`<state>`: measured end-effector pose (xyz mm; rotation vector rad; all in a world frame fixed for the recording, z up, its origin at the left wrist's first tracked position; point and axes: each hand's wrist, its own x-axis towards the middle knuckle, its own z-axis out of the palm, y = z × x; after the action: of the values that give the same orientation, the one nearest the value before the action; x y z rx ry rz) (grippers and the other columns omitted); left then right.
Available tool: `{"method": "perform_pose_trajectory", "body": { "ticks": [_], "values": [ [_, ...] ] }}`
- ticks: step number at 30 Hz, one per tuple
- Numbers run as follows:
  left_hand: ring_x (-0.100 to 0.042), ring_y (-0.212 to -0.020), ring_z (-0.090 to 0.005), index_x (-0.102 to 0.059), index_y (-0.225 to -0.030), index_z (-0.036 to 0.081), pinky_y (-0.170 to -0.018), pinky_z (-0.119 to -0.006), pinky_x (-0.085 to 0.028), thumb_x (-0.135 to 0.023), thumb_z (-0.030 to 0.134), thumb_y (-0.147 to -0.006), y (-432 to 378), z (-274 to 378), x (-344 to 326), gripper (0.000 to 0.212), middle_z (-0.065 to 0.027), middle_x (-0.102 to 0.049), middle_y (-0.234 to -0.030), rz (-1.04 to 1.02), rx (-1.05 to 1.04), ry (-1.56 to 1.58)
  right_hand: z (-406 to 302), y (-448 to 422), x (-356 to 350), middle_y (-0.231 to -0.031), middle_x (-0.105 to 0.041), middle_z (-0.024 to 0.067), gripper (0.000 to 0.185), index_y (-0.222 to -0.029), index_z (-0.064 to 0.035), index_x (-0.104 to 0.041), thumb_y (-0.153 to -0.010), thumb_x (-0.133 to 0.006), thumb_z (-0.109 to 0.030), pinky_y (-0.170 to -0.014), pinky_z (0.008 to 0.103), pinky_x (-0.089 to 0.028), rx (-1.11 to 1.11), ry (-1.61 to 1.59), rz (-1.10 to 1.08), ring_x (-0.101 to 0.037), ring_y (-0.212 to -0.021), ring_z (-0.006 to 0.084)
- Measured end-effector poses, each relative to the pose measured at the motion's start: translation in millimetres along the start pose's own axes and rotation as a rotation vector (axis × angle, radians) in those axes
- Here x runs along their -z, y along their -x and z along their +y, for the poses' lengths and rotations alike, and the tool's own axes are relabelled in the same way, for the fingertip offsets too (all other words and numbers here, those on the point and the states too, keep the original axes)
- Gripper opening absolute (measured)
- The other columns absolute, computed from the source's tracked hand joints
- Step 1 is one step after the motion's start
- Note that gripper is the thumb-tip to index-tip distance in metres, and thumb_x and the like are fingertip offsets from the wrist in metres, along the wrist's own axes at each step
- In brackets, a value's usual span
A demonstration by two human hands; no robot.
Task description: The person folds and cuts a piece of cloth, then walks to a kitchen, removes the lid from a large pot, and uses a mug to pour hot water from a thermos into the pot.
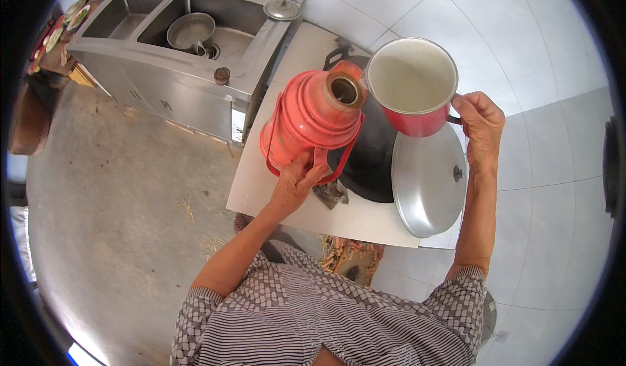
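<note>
My left hand (298, 180) grips the side handle of a red thermos flask (310, 121). Its mouth is uncovered, and its swing handle hangs down at the side. With my right hand (479, 124) I hold a red enamel mug (413, 87) by its dark handle, level with the flask's top. The mug's cream inside faces up; its rim is close to the flask's mouth, and whether they touch I cannot tell. Below both lies a dark wok (364, 165), partly hidden. A domed aluminium lid (430, 180) with a black knob leans at its right.
The wok sits in a pale stove top (371, 226), with a dark cloth (331, 194) at its near edge. To the left stands a steel double sink (181, 62) holding a metal basin (190, 31); a small pot lid (282, 10) rests on its corner. A tiled wall (533, 146) bounds the right.
</note>
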<state>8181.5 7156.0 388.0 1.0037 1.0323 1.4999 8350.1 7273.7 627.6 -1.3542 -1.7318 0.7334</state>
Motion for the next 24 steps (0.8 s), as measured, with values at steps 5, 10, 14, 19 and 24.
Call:
{"method": "perform_pose_trajectory", "body": {
  "ticks": [5, 10, 14, 19, 24],
  "values": [
    [-0.048, -0.072, -0.0087, -0.051, -0.087, -0.002, -0.065, -0.022, -0.04, -0.052, 0.02, -0.087, 1, -5, 4, 0.023, -0.0044, -0.054, -0.076, -0.023, 0.025, -0.055, -12, 6, -5, -0.063, -0.058, 0.0032, 0.012, -0.064, -0.0021, -0.057, -0.073, -0.064, -0.007, -0.061, 0.0257, -0.046, 0.01, 0.116, 0.059, -0.053, -0.06, 0.0116],
    [-0.047, -0.068, -0.0091, -0.05, -0.085, -0.002, -0.062, -0.024, -0.041, -0.056, 0.022, -0.085, 0, -5, 2, 0.024, -0.0052, -0.052, -0.071, 0.005, -0.022, -0.046, -13, 3, 4, -0.063, -0.057, 0.0031, 0.01, -0.066, -0.0014, -0.057, -0.073, -0.064, -0.006, -0.06, 0.0255, -0.046, 0.074, 0.102, 0.039, -0.053, -0.059, 0.0117],
    [-0.047, -0.066, -0.0089, -0.049, -0.084, -0.001, -0.06, -0.024, -0.042, -0.057, 0.023, -0.084, 0, -8, 1, 0.026, -0.0052, -0.052, -0.069, 0.018, -0.035, -0.011, -17, 3, 8, -0.063, -0.056, 0.0031, 0.009, -0.068, -0.0004, -0.057, -0.073, -0.063, -0.005, -0.059, 0.0252, -0.046, 0.129, 0.087, 0.027, -0.053, -0.058, 0.0115],
    [-0.049, -0.071, -0.0096, -0.05, -0.088, -0.003, -0.066, -0.023, -0.042, -0.056, 0.024, -0.086, 1, -5, 3, 0.028, -0.0046, -0.054, -0.075, -0.027, 0.024, -0.015, -22, 3, 14, -0.063, -0.056, 0.0031, 0.011, -0.067, -0.0001, -0.056, -0.073, -0.064, -0.005, -0.059, 0.0246, -0.046, 0.161, 0.106, 0.044, -0.052, -0.058, 0.0105],
    [-0.048, -0.066, -0.0093, -0.05, -0.083, -0.001, -0.06, -0.025, -0.042, -0.058, 0.03, -0.083, 1, -7, -2, 0.033, -0.005, -0.052, -0.069, 0.03, -0.015, 0.018, -28, 4, 17, -0.062, -0.054, 0.0019, 0.012, -0.066, -0.0006, -0.056, -0.073, -0.064, -0.007, -0.059, 0.0239, -0.045, 0.2, 0.168, 0.081, -0.05, -0.058, 0.0093]
  ]
}}
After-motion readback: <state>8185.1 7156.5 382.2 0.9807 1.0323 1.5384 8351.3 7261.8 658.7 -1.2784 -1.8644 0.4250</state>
